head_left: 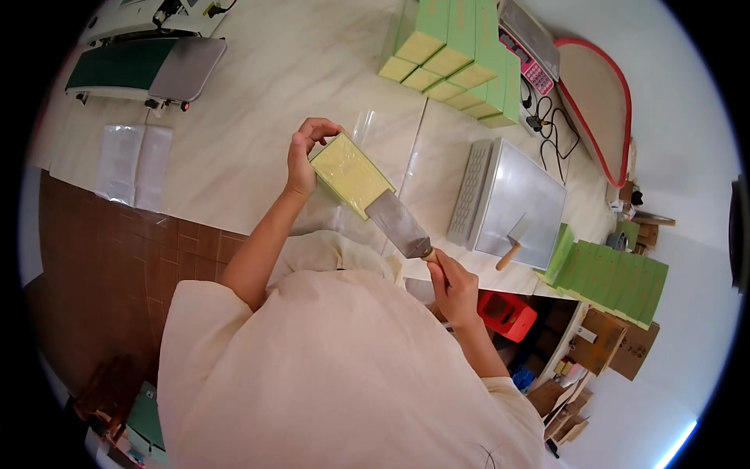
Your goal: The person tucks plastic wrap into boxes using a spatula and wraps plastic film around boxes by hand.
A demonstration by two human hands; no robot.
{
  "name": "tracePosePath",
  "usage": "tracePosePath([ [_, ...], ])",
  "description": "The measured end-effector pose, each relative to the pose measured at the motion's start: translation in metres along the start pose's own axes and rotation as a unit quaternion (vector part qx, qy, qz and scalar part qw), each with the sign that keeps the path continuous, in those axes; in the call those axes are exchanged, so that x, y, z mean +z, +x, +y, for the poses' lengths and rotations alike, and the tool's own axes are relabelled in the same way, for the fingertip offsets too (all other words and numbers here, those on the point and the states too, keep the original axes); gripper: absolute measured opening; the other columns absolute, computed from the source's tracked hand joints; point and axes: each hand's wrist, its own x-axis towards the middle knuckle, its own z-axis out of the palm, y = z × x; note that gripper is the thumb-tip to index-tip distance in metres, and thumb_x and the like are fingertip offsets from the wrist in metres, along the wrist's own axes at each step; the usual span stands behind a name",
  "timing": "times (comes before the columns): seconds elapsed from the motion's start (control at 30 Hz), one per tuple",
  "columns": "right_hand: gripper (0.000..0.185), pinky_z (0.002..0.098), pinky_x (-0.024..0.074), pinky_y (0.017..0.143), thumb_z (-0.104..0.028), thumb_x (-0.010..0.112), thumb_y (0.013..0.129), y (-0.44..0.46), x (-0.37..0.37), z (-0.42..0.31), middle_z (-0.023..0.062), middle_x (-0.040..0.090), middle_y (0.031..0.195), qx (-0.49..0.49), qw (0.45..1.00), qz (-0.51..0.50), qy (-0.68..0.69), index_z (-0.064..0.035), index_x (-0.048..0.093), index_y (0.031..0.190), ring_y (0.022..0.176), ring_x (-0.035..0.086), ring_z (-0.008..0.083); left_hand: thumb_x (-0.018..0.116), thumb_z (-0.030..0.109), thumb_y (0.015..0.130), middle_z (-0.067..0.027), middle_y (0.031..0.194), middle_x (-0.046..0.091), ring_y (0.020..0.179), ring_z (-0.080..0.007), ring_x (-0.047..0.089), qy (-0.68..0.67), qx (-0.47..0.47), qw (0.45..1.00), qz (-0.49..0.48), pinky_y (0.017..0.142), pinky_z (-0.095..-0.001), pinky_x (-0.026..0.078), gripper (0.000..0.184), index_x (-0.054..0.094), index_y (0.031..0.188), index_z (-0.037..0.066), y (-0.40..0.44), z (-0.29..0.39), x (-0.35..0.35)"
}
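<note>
My left hand (301, 160) is closed around the far left end of a green-edged box (349, 173), whose pale yellow top shows a shiny, clear film. The box is tilted at an angle above the marble-patterned table. In my right hand (455, 291) is a wide metal scraper (396, 223), gripped by its wooden handle. Its flat blade lies against the near right end of the box, overlapping the yellow surface. Whether the blade presses on the film or only rests there I cannot tell.
Several green boxes (449, 51) stand stacked at the back, beside a pink-keyed scale (537, 76) and black cables (553, 137). A metal-topped appliance (531, 195) to the right carries a small trowel (512, 244). More green boxes (609, 281) are at far right. Clear plastic bags (134, 166) lie left.
</note>
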Motion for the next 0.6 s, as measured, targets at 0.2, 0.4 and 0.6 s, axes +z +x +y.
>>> tracePosePath([
  [0.2, 0.024, 0.033, 0.0501, 0.059, -0.007, 0.063, 0.091, 0.047, 0.027, -0.034, 0.0181, 0.066, 0.085, -0.014, 0.998, 0.001, 0.069, -0.001, 0.064, 0.114, 0.066, 0.064, 0.0306, 0.014, 0.064, 0.097, -0.0048, 0.097, 0.068, 0.094, -0.0159, 0.059, -0.044, -0.036, 0.998, 0.01, 0.083, -0.029, 0.036, 0.072, 0.058, 0.105, 0.008, -0.002, -0.001, 0.004],
  [0.4, 0.025, 0.0352, 0.0477, 0.053, -0.008, 0.063, 0.092, 0.065, 0.045, -0.035, 0.016, 0.065, 0.08, -0.067, 0.997, 0.024, -0.004, -0.002, 0.063, 0.116, 0.061, 0.062, 0.0304, 0.013, 0.071, 0.094, -0.0093, 0.101, 0.068, 0.093, -0.0175, 0.057, -0.023, -0.041, 0.999, 0.004, 0.087, -0.031, 0.042, 0.079, 0.056, 0.111, 0.006, -0.004, 0.0, 0.004],
  [0.6, 0.029, 0.0342, 0.0449, 0.045, -0.013, 0.066, 0.09, 0.078, 0.053, -0.035, 0.0068, 0.061, 0.067, -0.126, 0.988, 0.045, -0.072, -0.0051, 0.062, 0.117, 0.052, 0.059, 0.0227, 0.015, 0.072, 0.094, -0.0078, 0.1, 0.068, 0.092, -0.0143, 0.055, -0.016, -0.026, 1.0, -0.001, 0.085, -0.0283, 0.035, 0.077, 0.052, 0.111, 0.007, -0.002, 0.004, 0.003],
])
